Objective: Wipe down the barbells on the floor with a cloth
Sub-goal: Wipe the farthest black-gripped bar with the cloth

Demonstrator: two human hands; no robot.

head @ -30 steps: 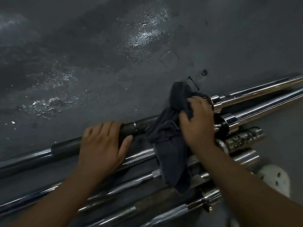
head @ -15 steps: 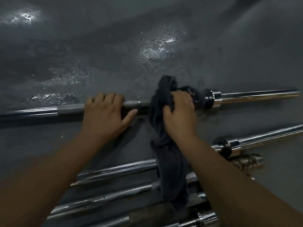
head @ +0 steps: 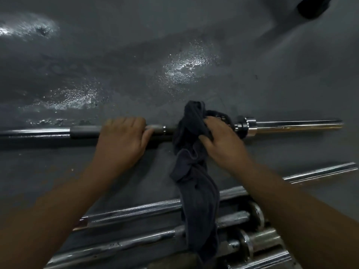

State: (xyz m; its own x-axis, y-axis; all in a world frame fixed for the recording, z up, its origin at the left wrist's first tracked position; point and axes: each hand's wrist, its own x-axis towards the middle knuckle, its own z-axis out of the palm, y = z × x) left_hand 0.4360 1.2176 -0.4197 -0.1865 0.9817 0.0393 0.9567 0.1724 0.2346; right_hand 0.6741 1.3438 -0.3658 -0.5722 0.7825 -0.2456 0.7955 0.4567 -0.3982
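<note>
One barbell (head: 291, 125) lies level across the dark floor, apart from the others, its chrome sleeve pointing right. My left hand (head: 122, 140) grips its dark shaft left of centre, fingers curled over the top. My right hand (head: 221, 142) holds a dark grey cloth (head: 196, 181) bunched round the shaft just left of the collar. The cloth's loose tail hangs down toward me over the other bars.
Several more barbells (head: 139, 208) lie side by side near me at the bottom, chrome sleeves (head: 320, 171) to the right. The wet, shiny grey floor (head: 174, 74) stretches beyond the bar. A dark object (head: 312, 6) sits at the top right corner.
The barbell has moved away from the pile and swung from slanted to level. Both hands went with it, still holding the shaft and the cloth.
</note>
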